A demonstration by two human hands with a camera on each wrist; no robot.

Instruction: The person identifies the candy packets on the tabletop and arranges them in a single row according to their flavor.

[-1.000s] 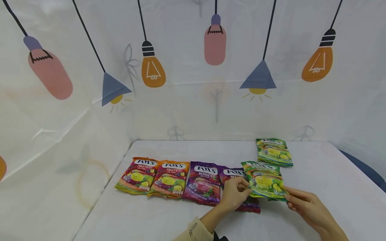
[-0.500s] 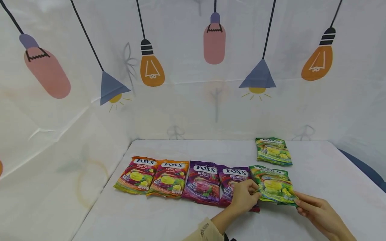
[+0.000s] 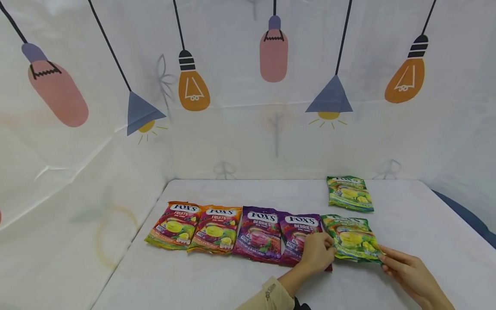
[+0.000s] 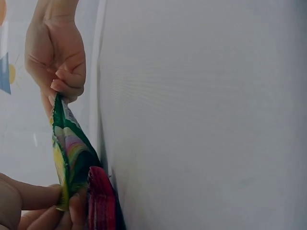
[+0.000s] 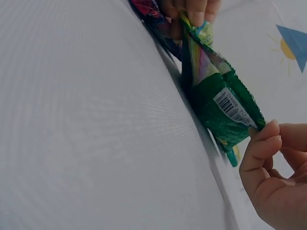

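Note:
A green candy bag (image 3: 351, 239) is held at its two near corners. My left hand (image 3: 318, 253) pinches the left corner between thumb and fingers, and my right hand (image 3: 407, 271) pinches the right one. In the right wrist view the underside of the green candy bag (image 5: 223, 108) shows a barcode, and its near edge is raised off the table. Directly left lies a purple berries candy bag (image 3: 296, 237), partly hidden by my left hand. Another purple candy bag (image 3: 258, 234) lies beside that one.
Two orange fruits candy bags (image 3: 215, 229) end the row at the left. Behind the held bag lies a second green candy bag (image 3: 349, 193). The white table (image 3: 186, 284) meets a white cloth backdrop (image 3: 240, 142) printed with lamps.
Both hands have carried the green candy bag to the right and slightly nearer, off the purple bag it overlapped. Over the last half second it has hardly moved.

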